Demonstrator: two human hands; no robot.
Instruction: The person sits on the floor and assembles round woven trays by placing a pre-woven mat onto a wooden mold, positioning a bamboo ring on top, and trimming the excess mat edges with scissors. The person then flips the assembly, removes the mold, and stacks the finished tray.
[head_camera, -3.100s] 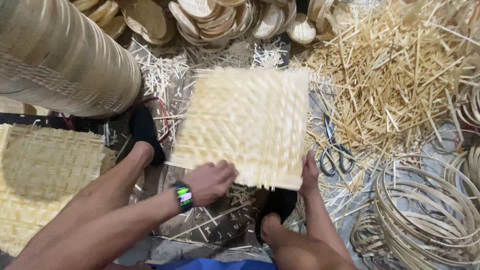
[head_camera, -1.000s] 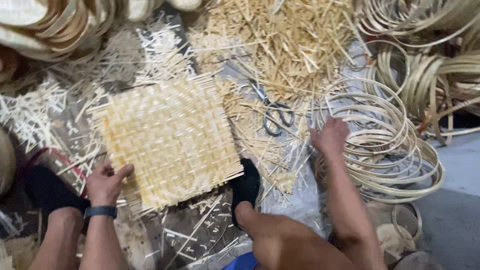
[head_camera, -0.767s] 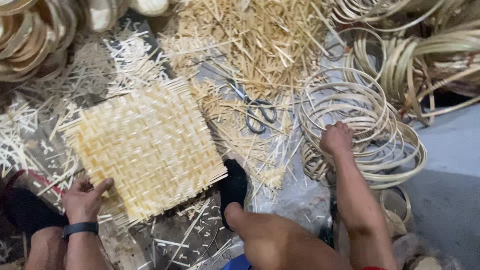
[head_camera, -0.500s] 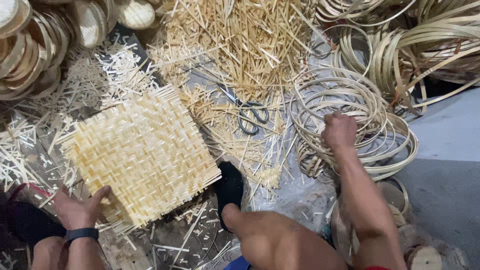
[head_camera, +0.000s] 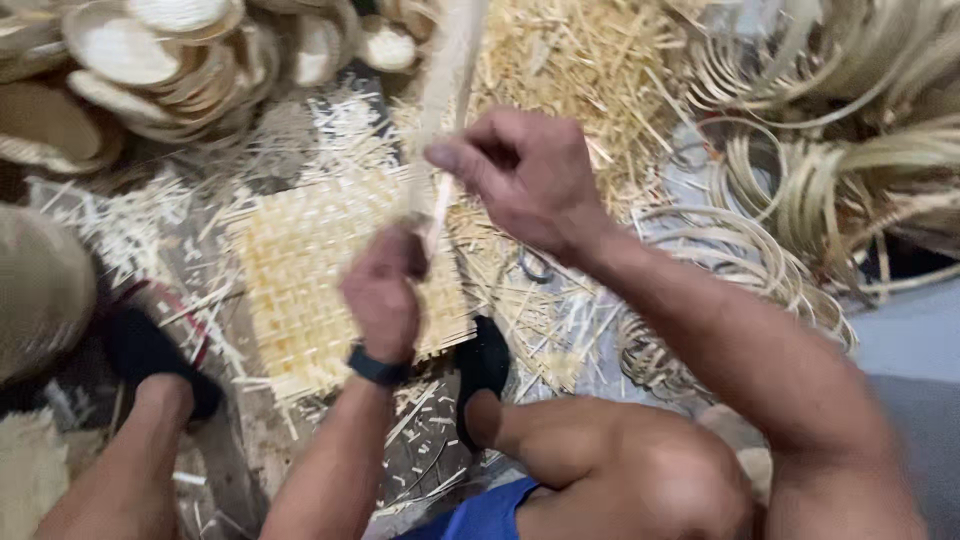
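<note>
- Both your hands have left the woven mat (head_camera: 310, 270); it lies flat on the floor.
- Left hand (head_camera: 385, 295) and right hand (head_camera: 525, 175) now clench one bamboo strip (head_camera: 450, 90), raised above the mat.

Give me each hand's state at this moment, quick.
Left hand: closed around the lower end of a pale, flat bamboo strip.
Right hand: closed, pinching the same strip higher up, above the square woven bamboo mat.
</note>
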